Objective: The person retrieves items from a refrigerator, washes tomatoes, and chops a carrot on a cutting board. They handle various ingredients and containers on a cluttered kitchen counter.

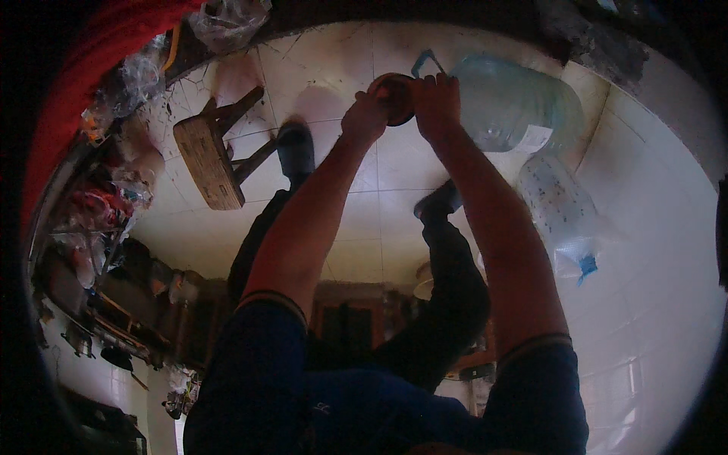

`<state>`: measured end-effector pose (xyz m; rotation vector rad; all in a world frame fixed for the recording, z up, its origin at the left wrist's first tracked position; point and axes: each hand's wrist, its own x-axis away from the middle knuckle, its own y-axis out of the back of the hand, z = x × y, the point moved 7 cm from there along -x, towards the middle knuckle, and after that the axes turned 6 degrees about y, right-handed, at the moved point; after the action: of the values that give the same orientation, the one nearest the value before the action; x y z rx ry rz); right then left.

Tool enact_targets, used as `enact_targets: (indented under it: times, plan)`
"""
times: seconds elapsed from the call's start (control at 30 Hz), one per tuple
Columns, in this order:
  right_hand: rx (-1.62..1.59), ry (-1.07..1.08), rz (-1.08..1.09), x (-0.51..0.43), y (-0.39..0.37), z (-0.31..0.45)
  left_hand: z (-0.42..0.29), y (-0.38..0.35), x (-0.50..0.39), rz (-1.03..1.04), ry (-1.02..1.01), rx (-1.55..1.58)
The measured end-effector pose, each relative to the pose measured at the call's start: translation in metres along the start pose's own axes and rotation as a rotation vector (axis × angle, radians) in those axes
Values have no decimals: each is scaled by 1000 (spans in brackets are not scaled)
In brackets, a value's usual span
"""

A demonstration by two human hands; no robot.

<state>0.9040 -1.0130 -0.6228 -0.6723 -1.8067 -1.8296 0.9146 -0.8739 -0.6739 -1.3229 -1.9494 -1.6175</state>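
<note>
Both arms stretch out over the tiled floor. A small round, dark reddish-brown container, perhaps a bowl or pot, is held between the hands. My left hand grips its left side, with the thumb at the rim. On the opposite side my right hand holds it, knuckles up. What lies inside the container is too dim to tell. Close behind my right hand a large, clear bluish plastic water bottle lies on its side, with a blue handle near my fingers.
A small wooden stool stands or lies at the left beside a shoe. A clear plastic bag with a blue tie is against the white tiled wall at the right. Plastic bags crowd the far left edge.
</note>
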Motion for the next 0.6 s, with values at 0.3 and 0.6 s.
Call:
enact_targets:
  times: [0.3, 0.6]
  plan:
    - [64, 70, -9, 13, -44, 23, 37, -40, -15, 222, 477, 328]
    - [110, 90, -42, 11, -63, 27, 29, -50, -20, 183, 95, -7]
